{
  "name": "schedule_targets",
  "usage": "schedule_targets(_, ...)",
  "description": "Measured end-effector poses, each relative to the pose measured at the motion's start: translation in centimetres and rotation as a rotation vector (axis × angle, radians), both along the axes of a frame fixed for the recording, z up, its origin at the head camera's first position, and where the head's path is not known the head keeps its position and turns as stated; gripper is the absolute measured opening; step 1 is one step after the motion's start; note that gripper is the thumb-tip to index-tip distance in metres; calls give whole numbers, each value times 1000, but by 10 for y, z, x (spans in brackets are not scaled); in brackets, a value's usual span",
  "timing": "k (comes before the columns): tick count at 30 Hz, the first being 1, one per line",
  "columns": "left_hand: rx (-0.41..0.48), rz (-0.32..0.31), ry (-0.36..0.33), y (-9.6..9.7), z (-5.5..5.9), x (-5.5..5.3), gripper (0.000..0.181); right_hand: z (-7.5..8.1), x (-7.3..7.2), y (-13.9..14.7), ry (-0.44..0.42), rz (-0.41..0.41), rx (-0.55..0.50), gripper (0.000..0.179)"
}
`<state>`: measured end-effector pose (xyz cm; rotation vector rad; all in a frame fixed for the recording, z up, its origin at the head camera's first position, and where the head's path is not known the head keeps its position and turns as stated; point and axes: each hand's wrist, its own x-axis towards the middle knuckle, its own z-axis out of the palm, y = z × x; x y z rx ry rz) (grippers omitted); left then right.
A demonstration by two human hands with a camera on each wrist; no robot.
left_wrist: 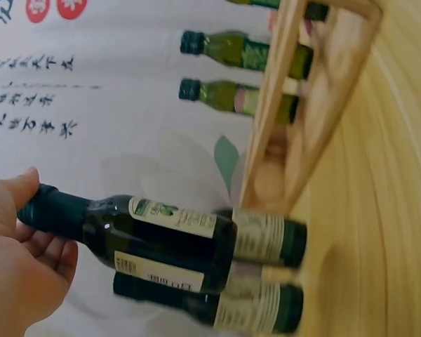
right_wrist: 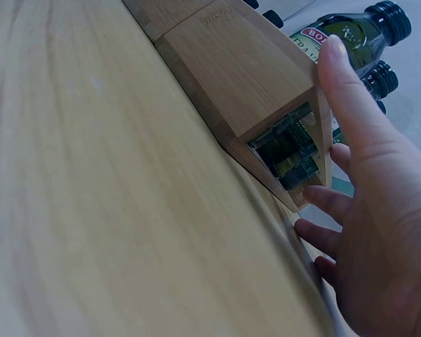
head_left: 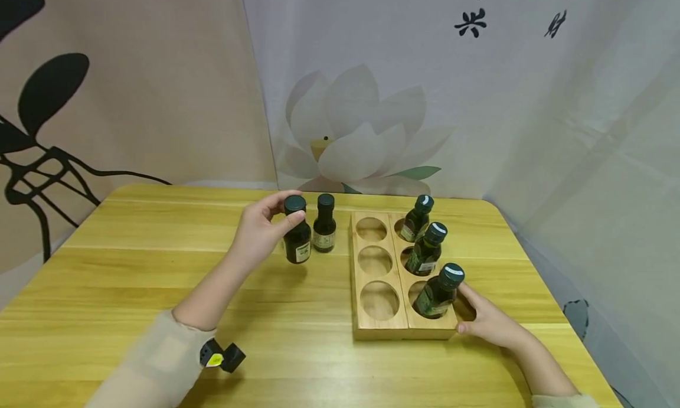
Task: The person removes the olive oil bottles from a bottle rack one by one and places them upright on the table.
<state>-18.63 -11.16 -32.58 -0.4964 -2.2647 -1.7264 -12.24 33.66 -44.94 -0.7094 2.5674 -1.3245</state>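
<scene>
Glass, dark and small: the bottle (head_left: 297,238) stands on the bench (head_left: 133,266) left of the wooden rack (head_left: 372,325), the left hand (head_left: 260,231) curled round its cap and neck. It looks rigid, smooth, breakable and light; the neck seems the surest hold. The right hand (head_left: 491,322) rests with straight fingers against the rack's near corner. Five bottles: two on the bench, three leaning in the rack's six holes.

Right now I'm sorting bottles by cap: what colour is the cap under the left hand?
Dark green-black cap, clearest in the head view.
</scene>
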Motion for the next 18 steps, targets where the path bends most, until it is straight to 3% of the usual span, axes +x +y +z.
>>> schedule_targets(9, -71, 24, -25, -34, 8, -4, 36, -1, 1, -1, -10, 10, -21, 102)
schedule_targets(18, -80, -19, -47, -57, 15, -9, 39, 1, 1, 0, -3, -6, 5, 102)
